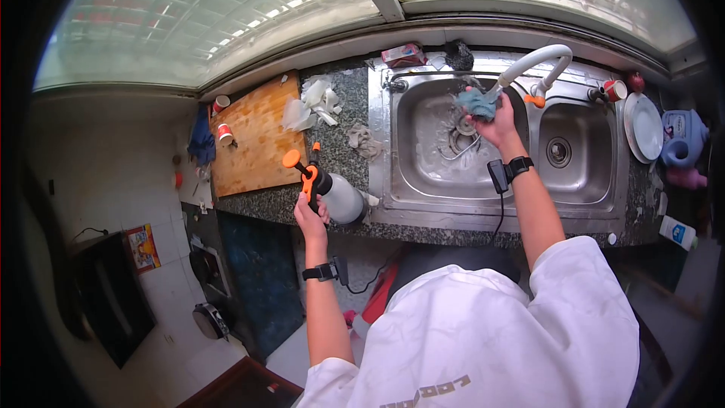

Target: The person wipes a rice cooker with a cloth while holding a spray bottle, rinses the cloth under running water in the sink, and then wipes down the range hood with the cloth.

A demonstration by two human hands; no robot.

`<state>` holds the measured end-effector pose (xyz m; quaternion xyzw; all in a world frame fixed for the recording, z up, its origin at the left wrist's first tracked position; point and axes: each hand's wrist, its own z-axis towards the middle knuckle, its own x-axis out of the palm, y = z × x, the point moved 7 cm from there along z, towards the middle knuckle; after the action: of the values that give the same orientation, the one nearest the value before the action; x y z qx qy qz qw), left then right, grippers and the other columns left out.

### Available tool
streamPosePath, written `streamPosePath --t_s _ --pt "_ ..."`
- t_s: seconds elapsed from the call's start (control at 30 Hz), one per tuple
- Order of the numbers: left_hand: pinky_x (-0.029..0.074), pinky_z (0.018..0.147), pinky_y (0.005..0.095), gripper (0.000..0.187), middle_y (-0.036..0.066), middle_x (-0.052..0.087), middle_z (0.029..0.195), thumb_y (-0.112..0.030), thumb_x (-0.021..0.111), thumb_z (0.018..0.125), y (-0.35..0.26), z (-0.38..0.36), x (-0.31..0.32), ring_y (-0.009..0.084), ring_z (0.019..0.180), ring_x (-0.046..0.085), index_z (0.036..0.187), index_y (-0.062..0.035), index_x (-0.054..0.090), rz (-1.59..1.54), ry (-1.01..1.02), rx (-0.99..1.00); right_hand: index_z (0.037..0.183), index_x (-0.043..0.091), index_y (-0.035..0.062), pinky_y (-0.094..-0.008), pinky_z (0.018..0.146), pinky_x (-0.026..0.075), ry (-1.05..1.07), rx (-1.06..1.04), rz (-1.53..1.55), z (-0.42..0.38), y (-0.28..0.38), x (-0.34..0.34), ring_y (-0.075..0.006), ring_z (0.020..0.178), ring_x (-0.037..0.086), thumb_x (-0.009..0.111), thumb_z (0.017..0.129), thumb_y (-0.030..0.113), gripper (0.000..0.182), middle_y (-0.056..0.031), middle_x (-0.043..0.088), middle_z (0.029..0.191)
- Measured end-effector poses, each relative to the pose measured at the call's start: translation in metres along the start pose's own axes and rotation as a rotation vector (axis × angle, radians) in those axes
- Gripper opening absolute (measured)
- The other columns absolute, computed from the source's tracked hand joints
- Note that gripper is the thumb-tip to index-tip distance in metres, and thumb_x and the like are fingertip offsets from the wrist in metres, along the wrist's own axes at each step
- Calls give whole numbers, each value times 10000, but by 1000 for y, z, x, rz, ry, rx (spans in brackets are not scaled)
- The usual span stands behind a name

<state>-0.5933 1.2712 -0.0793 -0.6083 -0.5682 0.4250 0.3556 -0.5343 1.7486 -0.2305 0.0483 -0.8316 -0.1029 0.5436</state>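
My left hand (311, 213) is closed around the black and orange handle of a pump spray bottle (346, 200), which stands by the counter's front edge, left of the sink. Over the larger basin (427, 155), my right hand (498, 121) grips a wet blue-green cloth (479, 103). The cloth is bunched up right under the outlet of the white faucet (540, 58). Water splashes around it and falls toward the drain.
A wooden cutting board (260, 136) with a paper cup (225, 134) lies left. Crumpled plastic bags (313, 102) and a grey rag (365, 140) lie between board and sink. Right of the smaller basin (581, 174) stand white plates (644, 128) and a blue jug (683, 136).
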Motion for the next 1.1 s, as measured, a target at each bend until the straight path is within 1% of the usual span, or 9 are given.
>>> streamPosePath --t_s 0.1,0.2,0.23,0.47,0.57,0.73,0.83,1.07,1.1 --pt "268 388 233 507 -20 402 560 -519 389 1037 -2 -2 1 71 414 349 872 -57 519 60 -67 55 1106 621 87 -312 570 492 -149 3 -94 14 -12 -13 -205 772 614 544 978 578 513 -57 629 976" --pt "257 393 231 507 -17 411 565 -513 400 1038 -4 -3 2 71 420 354 847 -56 507 66 -77 84 1044 609 87 -271 519 458 -193 8 -470 21 -18 -12 -181 692 608 616 950 562 484 -43 639 950" --pt "256 397 230 509 -17 414 565 -513 402 1038 -2 -2 2 70 422 355 845 -54 507 80 -91 77 1141 600 54 -265 536 478 -238 64 -375 24 -22 -16 -196 697 622 603 1002 432 403 -75 632 1011" --pt "263 404 229 509 -26 404 560 -507 391 1038 6 -1 11 66 425 354 823 -59 497 146 -64 145 1344 516 13 -287 591 531 -260 12 -219 4 -26 7 -221 745 642 505 1067 204 337 -130 589 1149" --pt "265 404 227 497 -27 408 563 -484 404 1041 4 -3 16 61 432 363 812 -53 497 151 -60 149 1302 525 27 -273 552 500 -207 -39 -356 14 -24 -21 -195 745 631 505 1065 321 377 -100 594 1065" --pt "267 403 227 500 -28 410 567 -485 404 1042 6 -1 11 61 432 363 811 -52 498 144 -67 161 988 549 90 -266 451 399 -350 -3 -566 13 -18 -29 -145 725 606 462 999 626 543 -28 537 846" --pt "267 405 226 504 -28 407 572 -488 400 1043 8 -2 7 65 434 365 812 -51 498 126 -83 156 917 532 109 -287 450 396 -401 -133 -822 14 -10 -24 -147 660 590 473 980 657 554 -28 521 802" --pt "267 424 231 491 -4 453 654 -458 431 1043 15 -7 -5 67 477 396 816 -30 507 55 -145 162 896 537 122 -303 480 408 -430 -239 -941 31 -2 -48 -148 664 581 472 986 649 539 -25 539 812" --pt "267 423 232 496 -3 451 651 -463 429 1041 14 -8 -6 68 475 395 813 -29 506 64 -148 167 935 560 103 -299 527 468 -353 -152 -864 26 -5 -45 -161 700 610 481 1010 578 488 -31 551 806"
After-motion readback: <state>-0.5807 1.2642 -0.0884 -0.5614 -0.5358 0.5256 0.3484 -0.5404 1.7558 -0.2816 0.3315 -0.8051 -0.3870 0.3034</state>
